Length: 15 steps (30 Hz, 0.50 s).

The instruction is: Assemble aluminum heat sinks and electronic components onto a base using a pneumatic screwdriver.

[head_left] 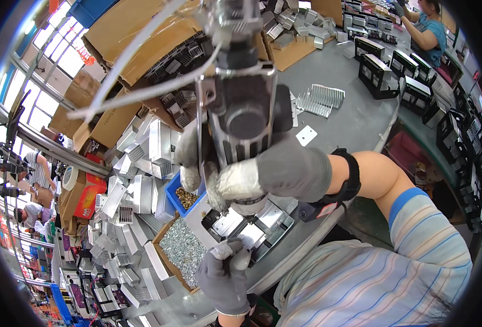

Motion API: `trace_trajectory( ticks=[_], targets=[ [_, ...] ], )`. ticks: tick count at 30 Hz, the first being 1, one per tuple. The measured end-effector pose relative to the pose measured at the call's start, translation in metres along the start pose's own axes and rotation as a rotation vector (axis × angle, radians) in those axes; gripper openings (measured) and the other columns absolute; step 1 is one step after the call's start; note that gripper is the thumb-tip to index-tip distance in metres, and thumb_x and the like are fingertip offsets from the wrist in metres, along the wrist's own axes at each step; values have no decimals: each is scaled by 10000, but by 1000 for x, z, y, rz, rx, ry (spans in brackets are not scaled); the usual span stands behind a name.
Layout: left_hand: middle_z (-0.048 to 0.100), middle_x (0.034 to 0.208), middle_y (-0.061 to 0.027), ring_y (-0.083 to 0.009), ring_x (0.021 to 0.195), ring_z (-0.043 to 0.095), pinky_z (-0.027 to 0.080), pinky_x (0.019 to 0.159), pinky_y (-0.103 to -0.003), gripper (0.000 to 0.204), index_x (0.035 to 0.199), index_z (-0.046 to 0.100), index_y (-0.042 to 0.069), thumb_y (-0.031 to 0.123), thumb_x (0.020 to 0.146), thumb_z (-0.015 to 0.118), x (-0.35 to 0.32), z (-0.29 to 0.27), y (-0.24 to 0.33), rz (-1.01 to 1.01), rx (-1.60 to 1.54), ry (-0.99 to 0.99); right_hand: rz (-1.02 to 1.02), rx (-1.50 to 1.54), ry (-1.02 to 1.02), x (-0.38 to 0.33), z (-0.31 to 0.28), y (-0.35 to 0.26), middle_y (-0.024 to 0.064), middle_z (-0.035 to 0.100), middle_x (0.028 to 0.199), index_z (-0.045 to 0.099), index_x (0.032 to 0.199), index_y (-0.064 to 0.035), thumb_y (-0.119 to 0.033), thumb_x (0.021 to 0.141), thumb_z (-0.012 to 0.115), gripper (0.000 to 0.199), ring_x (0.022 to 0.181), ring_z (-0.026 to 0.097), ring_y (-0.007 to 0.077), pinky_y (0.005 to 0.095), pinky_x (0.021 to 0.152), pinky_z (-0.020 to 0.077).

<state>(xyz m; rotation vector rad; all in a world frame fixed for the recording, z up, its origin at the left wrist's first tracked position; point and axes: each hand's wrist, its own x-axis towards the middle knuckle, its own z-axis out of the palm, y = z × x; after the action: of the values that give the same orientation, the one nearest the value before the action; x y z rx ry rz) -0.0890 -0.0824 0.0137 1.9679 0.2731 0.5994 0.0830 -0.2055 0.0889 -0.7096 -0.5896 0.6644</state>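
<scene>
We grip the hanging electric screwdriver [243, 117] in our right hand [273, 171]; our left hand [224, 272] pinches the metal bracket [252, 231], which could shift under the bit.

1 head-worn fisheye view looks steeply down from just above the grey worktable [355, 117], very near the raised powered screwdriver [243, 109] filling the upper centre; edges bend toward the dark rim, windows [44, 82] curve along the upper left of the frame.
</scene>
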Motion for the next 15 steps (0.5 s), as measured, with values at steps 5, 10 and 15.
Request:
trace_trajectory(
  ticks=[5,10,15],
  targets=[
    [665,733,-57,-220,645,634,473,593,-301,260,772,580,61,240,733,766,-3,-4,-1,13,225,-38,105,-15,19,-4,2,1,17,606,853,584,1026,-57,-62,624,738,430,739,573,98,262,641,480],
    [642,711,-38,-159,610,586,447,572,-269,321,777,585,37,295,731,769,-4,-4,-1,19,229,-20,128,-102,56,-5,11,-3,6,605,831,587,1012,-64,-68,624,737,416,729,562,83,252,626,469],
    [658,716,-46,-203,622,623,462,584,-301,291,753,561,67,228,691,796,-3,0,0,46,305,-33,-121,-300,28,3,20,18,-17,564,716,595,899,-36,-40,629,671,281,620,489,54,250,549,417]
  ],
)
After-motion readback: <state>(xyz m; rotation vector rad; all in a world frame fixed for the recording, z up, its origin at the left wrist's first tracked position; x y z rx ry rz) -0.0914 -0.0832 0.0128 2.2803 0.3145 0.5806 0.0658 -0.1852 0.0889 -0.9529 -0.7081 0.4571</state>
